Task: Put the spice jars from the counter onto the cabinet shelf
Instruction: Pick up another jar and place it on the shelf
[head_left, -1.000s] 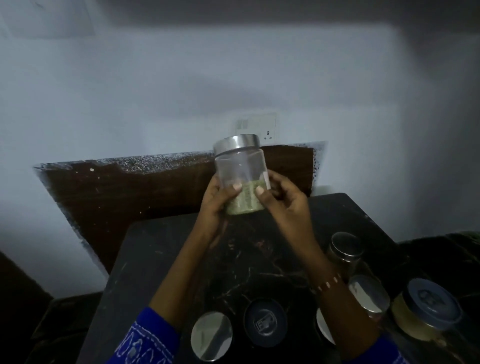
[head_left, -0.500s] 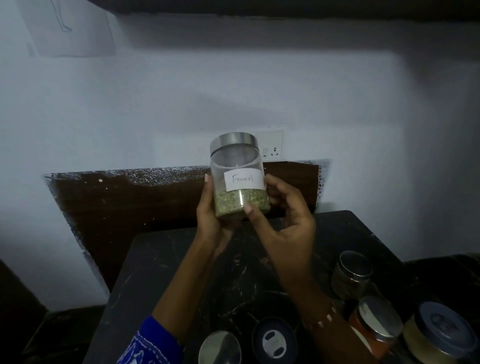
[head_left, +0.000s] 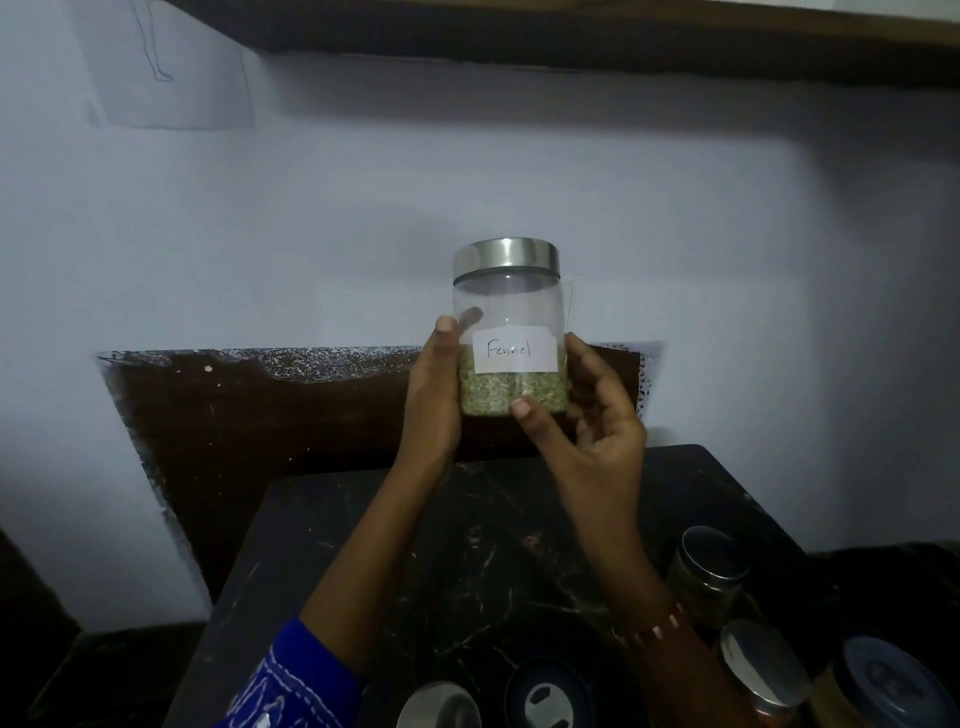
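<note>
A clear glass jar with a brushed steel lid and a white paper label reading "Fennel" is held upright in the air at the centre of the view, above the far edge of the dark marbled stone counter. Pale green seeds fill its lower third. The left hand grips the jar's side at 9 o'clock, thumb tip on the glass beside the label. The right hand holds it at 3 o'clock, thumb pressed on the lower front and fingers curled round the back; the two hands are apart, with the jar clamped between them.

At 12 o'clock a dark wooden shelf edge runs across the top. Behind the jar stands a brown board with a ragged speckled top against the pale wall. At 4 to 5 o'clock on the counter stand a steel-lidded jar of dark contents, a steel-lidded jar with red contents and a blue-lidded jar. At 6 o'clock are a round steel lid and a dark blue lid.
</note>
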